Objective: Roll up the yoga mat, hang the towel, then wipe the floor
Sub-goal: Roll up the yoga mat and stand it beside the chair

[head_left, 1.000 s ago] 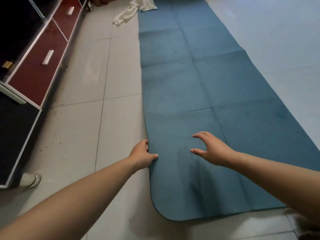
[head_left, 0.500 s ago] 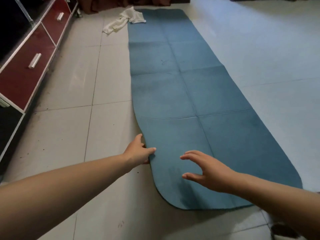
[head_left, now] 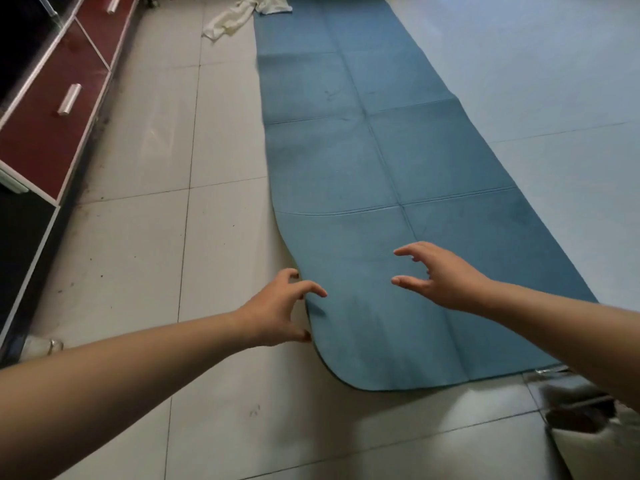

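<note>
Our left hand (head_left: pixel 277 308) spreads open at the yoga mat (head_left: pixel 363 168) edge; our right hand (head_left: pixel 440 277) hovers open above it.

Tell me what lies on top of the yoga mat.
A corner of the white towel overlaps the yoga mat's far end. The left hand is at its near edge; contact is unclear. Whatever lies beneath is covered.

floor (head_left: pixel 145 237) open left of mat (head_left: pixel 363 168) (cabinet (head_left: pixel 52 133) far left)

red-drawer cabinet (head_left: pixel 52 109) along left wall | silver drawer handles (head_left: pixel 69 99) | shiny object (head_left: pixel 588 410) lower right
</note>
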The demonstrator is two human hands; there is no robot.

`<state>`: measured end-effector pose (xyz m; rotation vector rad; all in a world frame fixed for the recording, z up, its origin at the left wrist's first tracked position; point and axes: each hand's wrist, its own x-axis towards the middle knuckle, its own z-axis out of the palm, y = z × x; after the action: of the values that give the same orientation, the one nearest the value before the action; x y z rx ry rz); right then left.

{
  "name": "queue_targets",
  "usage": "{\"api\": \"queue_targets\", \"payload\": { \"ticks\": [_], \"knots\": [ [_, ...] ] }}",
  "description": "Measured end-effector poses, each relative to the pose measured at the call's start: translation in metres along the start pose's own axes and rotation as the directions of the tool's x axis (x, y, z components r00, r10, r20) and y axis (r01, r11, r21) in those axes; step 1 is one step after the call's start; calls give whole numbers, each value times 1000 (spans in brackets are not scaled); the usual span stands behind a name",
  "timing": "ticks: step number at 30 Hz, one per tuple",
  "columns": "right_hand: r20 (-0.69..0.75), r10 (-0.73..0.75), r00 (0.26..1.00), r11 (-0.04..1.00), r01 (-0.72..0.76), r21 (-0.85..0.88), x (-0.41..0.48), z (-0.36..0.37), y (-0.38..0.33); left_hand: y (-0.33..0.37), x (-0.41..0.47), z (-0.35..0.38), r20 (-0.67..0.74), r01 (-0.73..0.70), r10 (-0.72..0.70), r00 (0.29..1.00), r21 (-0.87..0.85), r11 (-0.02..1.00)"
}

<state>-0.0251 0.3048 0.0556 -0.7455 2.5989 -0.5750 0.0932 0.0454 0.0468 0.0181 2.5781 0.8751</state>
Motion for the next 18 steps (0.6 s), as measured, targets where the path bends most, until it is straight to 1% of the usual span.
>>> {"api": "queue_targets", "payload": {
  "ticks": [2,4,6,8,10,11,13,15,18],
  "knots": [
    [-11,-7,1000,1000,7,11,3,-1,0,6,2,1,-134,-20,25,991,40,999],
    [-30,-22,999,999,22,26,8,-6,0,13,5,-1,-217,-26,47,975,102,994],
    [-49,-17,999,998,20,54,14,-16,-3,19,9,-7,-292,-19,49,955,107,994],
    [-80,1,997,993,9,118,23,-37,-11,24,17,-17,-384,-51,80,920,86,995],
    [-148,10,989,974,24,227,29,-64,-25,26,27,-31,-431,-100,129,893,90,991],
    [-176,7,984,960,43,278,30,-79,-34,28,32,-37,-438,-126,138,888,56,990],
    [-186,-23,982,937,86,339,30,-101,-49,32,37,-48,-443,-153,100,891,-84,985],
    [-145,-52,988,921,103,374,27,-111,-59,35,41,-55,-452,-146,41,891,-198,969],
    [-50,-62,997,907,77,414,26,-111,-60,31,46,-62,-459,-103,-42,888,-286,953]
  ]
}}
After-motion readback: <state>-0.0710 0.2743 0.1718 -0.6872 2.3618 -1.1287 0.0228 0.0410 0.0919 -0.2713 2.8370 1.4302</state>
